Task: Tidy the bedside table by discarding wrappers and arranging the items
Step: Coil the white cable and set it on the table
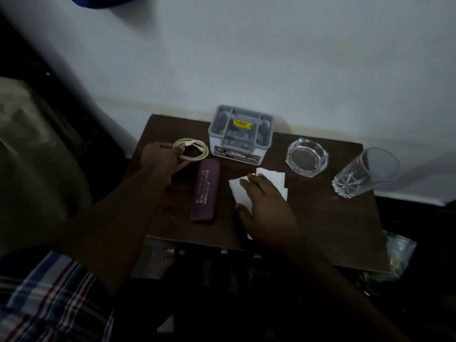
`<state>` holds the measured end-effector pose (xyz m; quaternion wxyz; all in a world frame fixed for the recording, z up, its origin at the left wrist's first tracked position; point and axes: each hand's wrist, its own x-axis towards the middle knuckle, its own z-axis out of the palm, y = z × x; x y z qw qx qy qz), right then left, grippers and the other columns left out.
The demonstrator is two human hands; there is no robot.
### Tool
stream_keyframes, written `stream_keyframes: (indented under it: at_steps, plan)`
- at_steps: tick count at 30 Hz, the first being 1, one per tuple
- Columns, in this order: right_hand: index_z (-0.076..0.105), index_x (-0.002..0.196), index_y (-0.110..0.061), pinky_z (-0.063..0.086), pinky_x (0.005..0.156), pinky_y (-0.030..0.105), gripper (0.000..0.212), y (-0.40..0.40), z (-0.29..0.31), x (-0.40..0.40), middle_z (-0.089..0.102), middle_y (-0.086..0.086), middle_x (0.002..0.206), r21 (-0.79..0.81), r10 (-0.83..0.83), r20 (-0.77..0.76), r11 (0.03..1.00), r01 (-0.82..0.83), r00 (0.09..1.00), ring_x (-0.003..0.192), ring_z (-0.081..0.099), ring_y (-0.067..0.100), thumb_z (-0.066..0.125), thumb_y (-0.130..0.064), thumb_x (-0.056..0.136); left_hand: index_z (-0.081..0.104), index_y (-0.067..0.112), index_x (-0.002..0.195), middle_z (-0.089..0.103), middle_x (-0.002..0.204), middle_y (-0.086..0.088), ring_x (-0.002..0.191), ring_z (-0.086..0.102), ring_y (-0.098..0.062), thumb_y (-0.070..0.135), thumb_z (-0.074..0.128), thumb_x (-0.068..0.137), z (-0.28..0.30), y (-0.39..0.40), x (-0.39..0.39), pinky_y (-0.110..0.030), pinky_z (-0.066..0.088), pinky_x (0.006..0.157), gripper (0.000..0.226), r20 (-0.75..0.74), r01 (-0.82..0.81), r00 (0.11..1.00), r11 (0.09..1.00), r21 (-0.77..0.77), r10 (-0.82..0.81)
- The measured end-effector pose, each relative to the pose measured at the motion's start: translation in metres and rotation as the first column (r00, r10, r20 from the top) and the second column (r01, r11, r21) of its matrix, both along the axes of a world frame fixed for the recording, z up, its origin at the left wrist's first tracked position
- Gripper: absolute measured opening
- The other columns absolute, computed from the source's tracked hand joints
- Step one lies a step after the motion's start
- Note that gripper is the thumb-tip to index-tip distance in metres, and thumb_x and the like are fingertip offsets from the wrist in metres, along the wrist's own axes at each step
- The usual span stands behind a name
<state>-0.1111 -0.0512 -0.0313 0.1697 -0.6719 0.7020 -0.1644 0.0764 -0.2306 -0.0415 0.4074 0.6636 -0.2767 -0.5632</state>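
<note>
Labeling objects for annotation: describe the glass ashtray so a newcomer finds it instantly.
On the dark wooden bedside table, look along the back right, between the grey organizer box and the drinking glass. The glass ashtray is low, round and clear, unlike the taller drinking glass.

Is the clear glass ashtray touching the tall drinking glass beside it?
Apart. The head view shows a strip of bare brown table between the clear glass ashtray and the tall drinking glass.
</note>
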Motion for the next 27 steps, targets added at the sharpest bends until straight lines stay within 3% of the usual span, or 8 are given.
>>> stream_keyframes:
  at_steps: [5,7,9,11,15,20,23,27]
  plan:
    - [0.051,0.139,-0.011,0.031,0.116,0.044,0.055,0.008,-0.002,0.000,0.047,0.014,0.149,0.014,0.012,0.012,1.000,-0.012,1.000,0.144,0.034,0.032,0.063,-0.030,0.088,0.057,0.001,0.105,0.065,0.090,-0.022,0.069,0.065,-0.029,0.009,0.069,0.089,-0.005,-0.009,0.005,-0.031,0.059,0.045,0.021,0.125,0.126,0.984,0.992,0.001,-0.125]
    - [0.050,0.140,-0.012,0.030,0.117,0.044,0.056,0.009,-0.002,-0.001,0.045,0.012,0.150,0.026,0.012,0.010,1.000,-0.013,1.000,0.145,0.032,0.030,0.061,-0.031,0.089,0.061,0.006,0.087,0.068,0.083,-0.021,0.064,0.065,-0.031,0.020,0.076,0.084,-0.009,-0.009,0.010,-0.045,0.063,0.062,0.021,0.360,0.218,0.912,0.976,-0.024,-0.195]
    - [0.049,0.142,-0.014,0.028,0.118,0.041,0.056,0.009,-0.002,-0.001,0.043,0.010,0.152,0.041,0.024,0.018,0.999,-0.025,1.000,0.147,0.029,0.027,0.061,-0.030,0.090,0.059,0.018,0.069,0.066,0.069,-0.015,0.064,0.067,-0.033,0.029,0.079,0.080,-0.009,-0.005,0.014,-0.052,0.062,0.074,0.025,0.490,0.275,0.843,0.960,-0.039,-0.222]
    - [0.048,0.143,-0.015,0.026,0.119,0.040,0.056,0.010,0.000,-0.001,0.041,0.009,0.153,0.047,0.027,0.024,0.999,-0.028,0.999,0.147,0.027,0.026,0.060,-0.030,0.091,0.059,0.020,0.070,0.065,0.068,-0.011,0.065,0.067,-0.032,0.033,0.079,0.079,-0.005,0.001,0.015,-0.051,0.061,0.075,0.025,0.507,0.308,0.826,0.950,-0.044,-0.244]
    - [0.045,0.145,-0.017,0.022,0.119,0.036,0.056,0.014,0.005,-0.001,0.040,0.007,0.154,0.063,0.040,0.018,0.997,-0.041,0.999,0.148,0.026,0.024,0.059,-0.031,0.093,0.067,0.010,0.101,0.070,0.091,-0.013,0.075,0.069,-0.025,0.040,0.079,0.077,0.005,0.003,0.014,-0.046,0.063,0.066,0.040,0.537,0.371,0.787,0.928,-0.022,-0.302]
    - [0.044,0.146,-0.019,0.022,0.119,0.035,0.056,0.017,0.007,-0.003,0.039,0.005,0.155,0.071,0.031,0.025,0.997,-0.033,0.999,0.148,0.025,0.021,0.058,-0.032,0.094,0.062,0.008,0.107,0.068,0.101,-0.017,0.082,0.068,-0.026,0.043,0.078,0.075,0.007,0.005,0.012,-0.035,0.060,0.055,0.051,0.512,0.370,0.796,0.929,0.009,-0.322]
    - [0.044,0.145,-0.020,0.021,0.118,0.031,0.055,0.020,0.007,-0.004,0.040,0.003,0.155,0.071,0.029,0.043,0.997,-0.032,0.999,0.148,0.026,0.019,0.058,-0.032,0.094,0.063,0.007,0.101,0.068,0.095,-0.016,0.082,0.069,-0.029,0.047,0.076,0.074,0.010,0.002,0.010,-0.034,0.059,0.051,0.049,0.517,0.370,0.790,0.929,0.028,-0.330]
    - [0.045,0.145,-0.023,0.021,0.115,0.025,0.054,0.022,0.005,-0.006,0.041,-0.001,0.154,0.077,0.021,0.049,0.997,-0.025,0.999,0.147,0.027,0.016,0.059,-0.033,0.093,0.064,0.004,0.090,0.070,0.082,-0.015,0.067,0.071,-0.029,0.045,0.080,0.065,0.010,-0.006,0.007,-0.041,0.062,0.054,0.051,0.621,0.383,0.697,0.918,0.102,-0.359]
